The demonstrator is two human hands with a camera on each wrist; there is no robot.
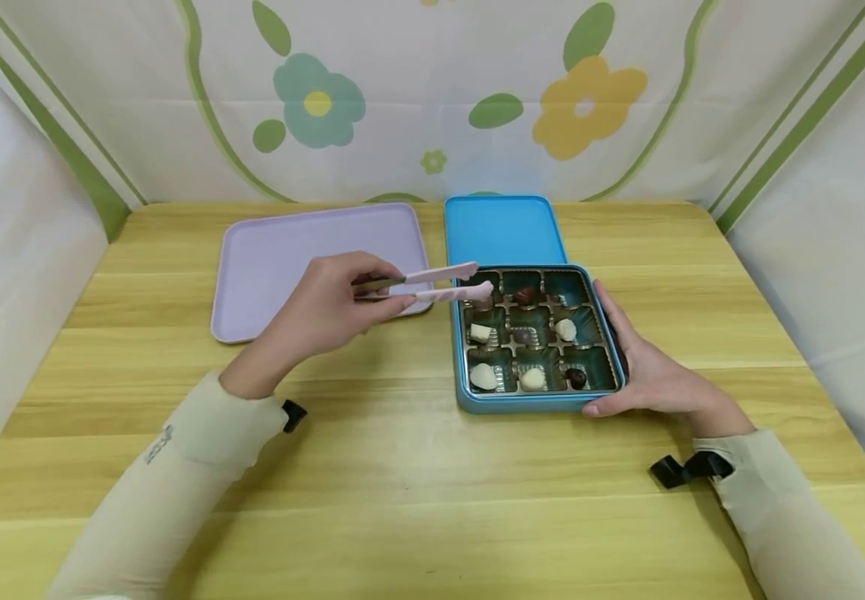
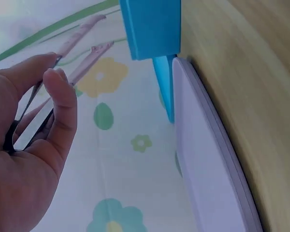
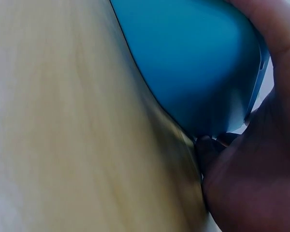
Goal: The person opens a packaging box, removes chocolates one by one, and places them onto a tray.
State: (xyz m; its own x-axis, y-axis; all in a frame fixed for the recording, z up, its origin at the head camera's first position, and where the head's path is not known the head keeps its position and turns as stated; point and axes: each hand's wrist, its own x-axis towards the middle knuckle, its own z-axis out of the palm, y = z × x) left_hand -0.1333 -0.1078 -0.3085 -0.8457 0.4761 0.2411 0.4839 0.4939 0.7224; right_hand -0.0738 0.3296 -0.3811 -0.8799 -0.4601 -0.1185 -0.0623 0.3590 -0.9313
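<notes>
My left hand (image 1: 327, 304) pinches a pair of tongs (image 1: 443, 273) with pale pink arms between thumb and fingers. The tong tips stand apart, above the back left compartment of a blue tin (image 1: 530, 403), and partly hide it. Nothing shows between the tips in the left wrist view. The tin's gold insert has several compartments holding small chocolates, some white (image 1: 483, 377), some dark (image 1: 576, 378). A reddish-brown one (image 1: 526, 296) sits in the back middle compartment. My right hand (image 1: 653, 375) grips the tin's front right corner, thumb at the front and fingers along the right side.
A lilac tray (image 1: 275, 267) lies at the back left, partly behind my left hand. Behind the tin is a bright blue lid (image 1: 503, 229). A flowered cloth (image 1: 417, 75) rises along the back edge of the wooden table (image 1: 402, 500), with pale cloth walls on both sides.
</notes>
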